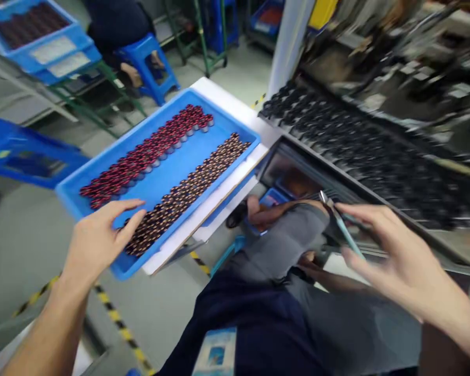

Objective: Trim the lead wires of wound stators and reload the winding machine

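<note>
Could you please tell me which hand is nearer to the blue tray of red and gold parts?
Left. The left hand is at the near end of the tray, partly over it; the right hand is well off to the right, holding pliers.

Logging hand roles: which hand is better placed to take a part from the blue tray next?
Probably the left hand: it is over the blue tray near the gold-toned parts, no tool visible; the right hand holds pliers off the tray.
</note>
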Available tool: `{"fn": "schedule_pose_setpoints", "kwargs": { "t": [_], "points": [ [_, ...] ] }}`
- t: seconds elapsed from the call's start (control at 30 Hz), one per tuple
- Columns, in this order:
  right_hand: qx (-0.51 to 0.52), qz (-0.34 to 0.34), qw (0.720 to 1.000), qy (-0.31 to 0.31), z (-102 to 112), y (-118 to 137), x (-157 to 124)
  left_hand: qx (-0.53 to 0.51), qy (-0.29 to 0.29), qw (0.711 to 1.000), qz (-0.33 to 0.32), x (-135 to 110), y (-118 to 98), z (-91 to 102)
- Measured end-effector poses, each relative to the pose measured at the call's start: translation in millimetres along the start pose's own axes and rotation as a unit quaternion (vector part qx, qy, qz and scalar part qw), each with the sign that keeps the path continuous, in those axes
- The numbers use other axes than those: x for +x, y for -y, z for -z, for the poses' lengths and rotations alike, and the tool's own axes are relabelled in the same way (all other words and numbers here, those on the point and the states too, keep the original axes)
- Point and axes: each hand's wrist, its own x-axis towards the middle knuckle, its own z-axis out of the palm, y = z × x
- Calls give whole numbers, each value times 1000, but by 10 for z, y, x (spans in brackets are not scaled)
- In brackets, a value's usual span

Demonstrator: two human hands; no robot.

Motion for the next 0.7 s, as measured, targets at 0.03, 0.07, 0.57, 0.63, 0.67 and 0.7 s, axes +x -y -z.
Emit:
{"fn": "schedule_pose_setpoints", "kwargs": {
  "t": [0.03, 0.07, 0.57, 0.63, 0.67, 0.7],
  "points": [
    [-48, 13, 998, -32, 144, -64, 255, -36, -15, 999, -20, -47, -120, -136],
    [-83, 21, 994, -61, 259, -147, 523, -74, -23, 996, -44, -92, -287, -293],
    [-214, -153, 958, -113, 1212, -467, -948, -84, 603, 685, -401, -939, -2665, -2026],
    [-262, -314, 893, -187, 1483, -441, -2053, -47, 592, 697, -402, -797, -2679, -2049],
    [-281, -385, 851, -219, 1567, -403, -2577, -31, 591, 697, -405, -731, -2702, -2056],
    [-300, -446, 807, -246, 1606, -343, -3053, -17, 593, 692, -411, -678, -2732, -2061]
  ]
}}
